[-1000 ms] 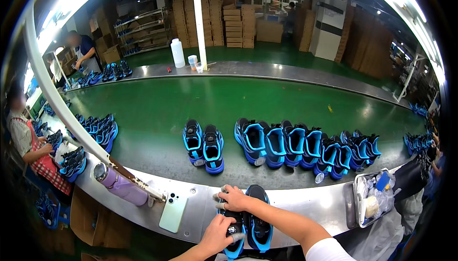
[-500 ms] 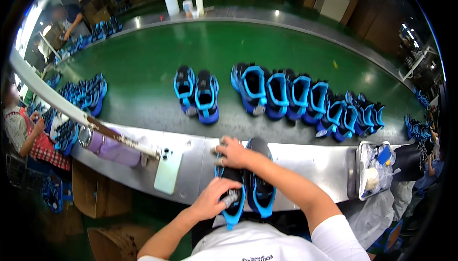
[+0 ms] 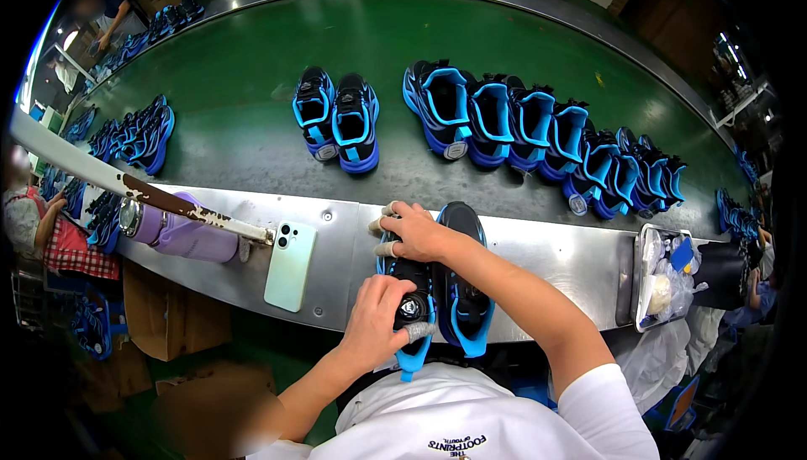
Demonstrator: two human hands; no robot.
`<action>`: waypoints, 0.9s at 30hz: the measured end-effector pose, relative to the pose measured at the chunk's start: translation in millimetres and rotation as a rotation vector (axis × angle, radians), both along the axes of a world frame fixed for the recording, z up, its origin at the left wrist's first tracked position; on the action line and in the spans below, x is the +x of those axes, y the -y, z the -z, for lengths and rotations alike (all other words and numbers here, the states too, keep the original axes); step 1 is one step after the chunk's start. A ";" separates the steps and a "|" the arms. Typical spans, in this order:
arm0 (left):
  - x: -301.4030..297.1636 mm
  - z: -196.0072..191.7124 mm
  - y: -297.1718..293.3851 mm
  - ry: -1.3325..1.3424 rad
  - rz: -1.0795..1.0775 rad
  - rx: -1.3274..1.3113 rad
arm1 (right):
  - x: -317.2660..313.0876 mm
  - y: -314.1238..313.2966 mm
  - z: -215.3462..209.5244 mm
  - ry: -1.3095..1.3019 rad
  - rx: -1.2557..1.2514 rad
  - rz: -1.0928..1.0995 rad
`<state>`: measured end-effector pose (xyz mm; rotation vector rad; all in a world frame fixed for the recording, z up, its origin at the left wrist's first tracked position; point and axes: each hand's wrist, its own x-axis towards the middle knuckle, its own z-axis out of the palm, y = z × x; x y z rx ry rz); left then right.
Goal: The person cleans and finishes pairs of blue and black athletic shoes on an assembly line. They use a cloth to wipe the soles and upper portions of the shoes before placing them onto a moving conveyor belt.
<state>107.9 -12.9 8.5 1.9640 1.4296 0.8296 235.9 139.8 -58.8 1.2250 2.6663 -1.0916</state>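
Observation:
A pair of black and blue sneakers lies side by side at the bench's front edge, toes pointing away from me. On the left sneaker (image 3: 410, 270), the thumb and fingers of my left hand (image 3: 370, 315) close around a round black dial (image 3: 411, 309) at the tongue. My right hand (image 3: 414, 233) reaches across and grips the same sneaker near its toe, fingers bent over its far left side. The right sneaker (image 3: 462, 250) rests beneath my right forearm. Pale coverings wrap several of my fingertips.
On the green belt (image 3: 252, 81) stand two sneakers (image 3: 353, 124) and a row of several more (image 3: 534, 128). A mint phone (image 3: 291, 267), purple bottle (image 3: 197, 237) and chipped white bar (image 3: 181, 203) are left. A tray of plastic bags (image 3: 664, 283) sits right. Co-workers are at the left.
The view has tilted downward, so everything sits higher in the picture. My left fingers now surround the dial, which shows between them. My right hand remains at the toe.

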 end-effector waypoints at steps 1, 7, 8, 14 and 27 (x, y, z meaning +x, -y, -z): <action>2.6 1.1 -0.4 0.064 -0.036 -0.068 | 0.8 0.4 -2.2 0.001 0.001 -0.002; -13.9 0.0 -10.0 0.277 0.229 -0.221 | 4.5 0.4 -5.2 -0.020 -0.006 -0.004; -14.3 -1.8 -11.6 0.286 0.269 -0.217 | 4.8 -0.5 -6.3 -0.023 -0.017 -0.001; -10.0 -8.0 3.6 0.158 0.233 -0.046 | 40.4 -4.3 -26.3 -0.283 0.138 0.041; 82.5 6.7 37.4 -0.408 0.257 -0.169 | 131.8 43.8 -123.8 -0.289 -0.226 0.067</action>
